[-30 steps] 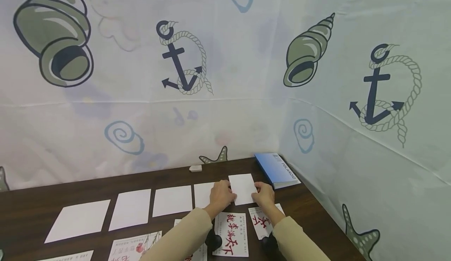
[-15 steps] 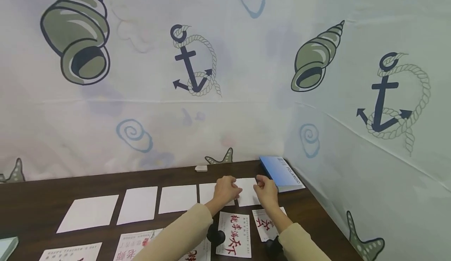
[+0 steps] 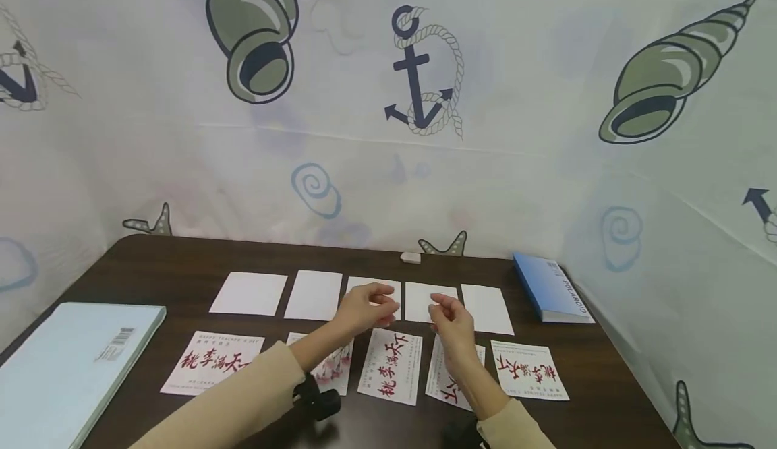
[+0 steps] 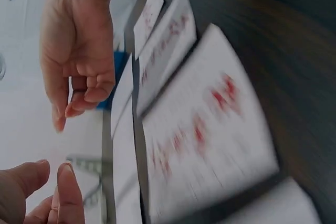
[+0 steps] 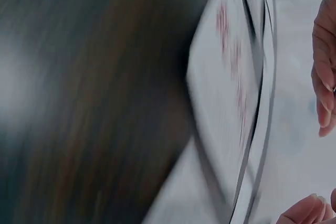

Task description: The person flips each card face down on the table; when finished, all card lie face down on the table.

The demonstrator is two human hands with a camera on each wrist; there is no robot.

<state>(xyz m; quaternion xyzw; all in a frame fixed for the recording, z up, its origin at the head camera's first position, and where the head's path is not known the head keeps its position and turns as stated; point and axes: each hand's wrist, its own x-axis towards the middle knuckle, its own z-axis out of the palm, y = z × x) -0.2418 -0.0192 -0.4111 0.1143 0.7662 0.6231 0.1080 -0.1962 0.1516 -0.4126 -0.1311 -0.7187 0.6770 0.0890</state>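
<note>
My left hand (image 3: 366, 307) hovers over the middle white blank card (image 3: 364, 283), fingers loosely bent and holding nothing. To its right, my right hand (image 3: 450, 324), also empty, hangs in front of another blank card (image 3: 419, 304). The rightmost blank card (image 3: 487, 309) lies flat beyond it. In the left wrist view the right hand (image 4: 81, 51) faces the left fingertips (image 4: 68, 187) across a gap. A printed card with red characters (image 3: 390, 367) lies between the forearms. The right forearm partly covers another printed card (image 3: 440, 375), and the left forearm one with pink blossoms (image 3: 334, 368).
More blank cards (image 3: 248, 294) continue the back row leftward. Printed cards (image 3: 530, 370) form the front row. A blue POLAROID box (image 3: 552, 288) stands at the back right, a small white block (image 3: 411, 257) at the back edge, and a large pale book (image 3: 79, 361) at left.
My hands have let go of the rightmost blank card's sides and lifted, shifting left along the row. The head view has turned left, bringing the pale book fully into sight.
</note>
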